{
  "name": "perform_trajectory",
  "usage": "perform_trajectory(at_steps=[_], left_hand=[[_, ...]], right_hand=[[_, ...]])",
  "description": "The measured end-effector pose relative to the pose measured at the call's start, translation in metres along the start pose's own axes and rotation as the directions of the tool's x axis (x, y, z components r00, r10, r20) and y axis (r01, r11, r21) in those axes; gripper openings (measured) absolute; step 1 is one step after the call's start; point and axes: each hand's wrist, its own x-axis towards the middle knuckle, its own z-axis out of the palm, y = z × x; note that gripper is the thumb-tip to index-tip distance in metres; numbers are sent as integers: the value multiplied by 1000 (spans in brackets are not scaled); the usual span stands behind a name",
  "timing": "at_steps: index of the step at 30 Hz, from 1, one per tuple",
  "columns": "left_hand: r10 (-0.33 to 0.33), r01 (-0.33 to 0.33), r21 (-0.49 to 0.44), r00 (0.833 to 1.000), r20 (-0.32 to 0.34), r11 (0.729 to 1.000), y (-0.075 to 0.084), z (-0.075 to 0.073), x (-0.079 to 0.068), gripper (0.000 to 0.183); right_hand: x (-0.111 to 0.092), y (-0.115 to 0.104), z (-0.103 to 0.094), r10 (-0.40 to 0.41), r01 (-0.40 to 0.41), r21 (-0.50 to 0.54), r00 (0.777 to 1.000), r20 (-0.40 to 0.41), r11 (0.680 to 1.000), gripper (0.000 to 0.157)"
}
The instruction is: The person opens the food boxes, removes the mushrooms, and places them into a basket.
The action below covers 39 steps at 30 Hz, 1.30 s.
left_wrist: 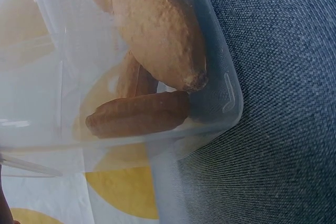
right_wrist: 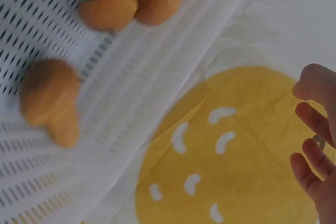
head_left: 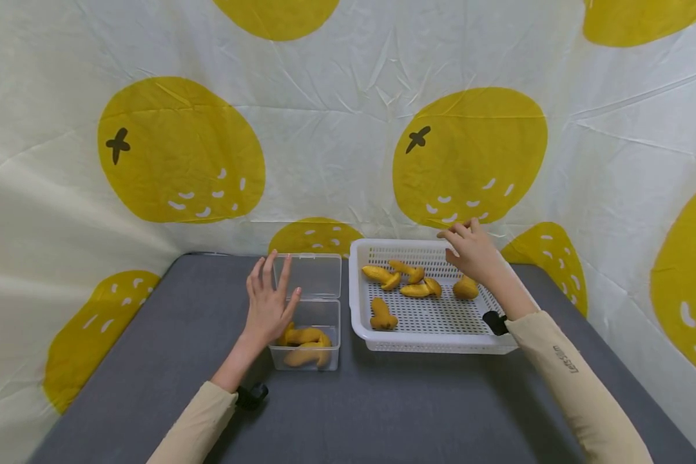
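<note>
My left hand (head_left: 265, 309) hovers at the left side of a clear plastic box (head_left: 320, 312), its fingers spread and holding nothing. Inside the box lie several brown-yellow mushrooms (head_left: 307, 356), seen closer through the wall in the left wrist view, one large mushroom (left_wrist: 157, 30) among them. Over the back right of a white perforated basket (head_left: 441, 338) is my right hand (head_left: 474, 254), fingers loosely bent with nothing visible in them. A round-capped mushroom (head_left: 466, 288) rests in the basket below it. Several more mushrooms (head_left: 420, 288) lie in the basket's left and middle.
The box's clear hinged lid (head_left: 313, 277) lies back behind it. Box and basket stand side by side on a dark grey table (head_left: 348, 412). A white cloth (head_left: 325, 148) with yellow fruit prints hangs close behind and at both sides.
</note>
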Motion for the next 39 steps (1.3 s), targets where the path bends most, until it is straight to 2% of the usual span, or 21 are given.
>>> perform_trajectory(at_steps=[11, 18, 25, 30, 34, 39], left_hand=[[-2, 2, 2, 1000, -1, 1000, 0, -2, 1, 60], [-3, 3, 0, 1000, -7, 1000, 0, -2, 0, 60], [5, -5, -5, 1000, -4, 1000, -1, -2, 1, 60], [5, -5, -1, 1000, -15, 1000, -2, -2, 1, 59], [-3, 3, -26, 1000, -29, 1000, -3, -1, 1, 57], [-5, 4, -39, 999, -35, 999, -6, -1, 2, 53]], right_hand=[[11, -61, -18, -50, 41, 159, 997, 53, 986, 23], [14, -96, -23, -121, 117, 218, 993, 5, 969, 26], [17, -130, -15, -174, 185, 276, 983, -61, 943, 25], [22, -155, -5, -232, 242, 301, 970, -69, 923, 23], [27, -170, 4, -273, 273, 288, 961, -42, 918, 22], [36, -186, 14, -326, 301, 297, 944, 38, 906, 21]])
